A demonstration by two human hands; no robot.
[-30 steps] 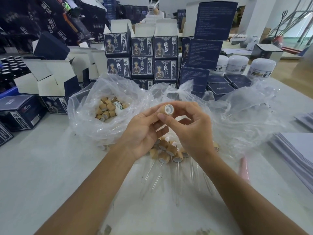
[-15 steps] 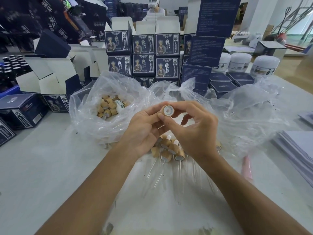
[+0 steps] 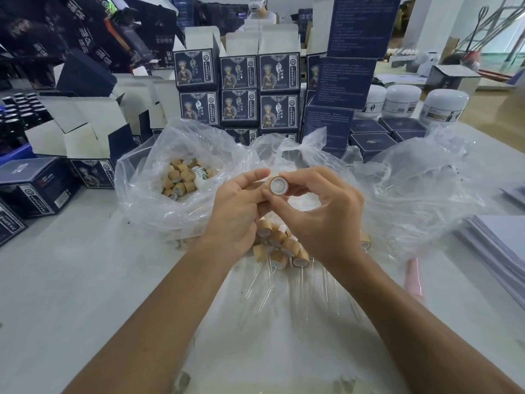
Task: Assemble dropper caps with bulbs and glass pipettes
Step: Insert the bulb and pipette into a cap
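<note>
Two hands meet above the pile of assembled droppers [image 3: 284, 245] on the tabletop [image 3: 71, 280]: the right hand [image 3: 321, 217] pinches a bamboo-coloured dropper cap [image 3: 277, 186] between thumb and forefinger, white inside facing the camera, while the left hand [image 3: 238, 214] has its fingers curled against the cap's far side. Left of that pile, a clear bag [image 3: 159, 200] holds loose caps [image 3: 180, 180]

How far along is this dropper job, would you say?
Partly done, by the look of it. A cluster of finished droppers, tan caps with glass pipettes attached, lies on the table below the hands. In hand: the left hand and right hand together pinch one cap, its white inside facing the camera. Left to do: a plastic bag holds loose caps.
</note>
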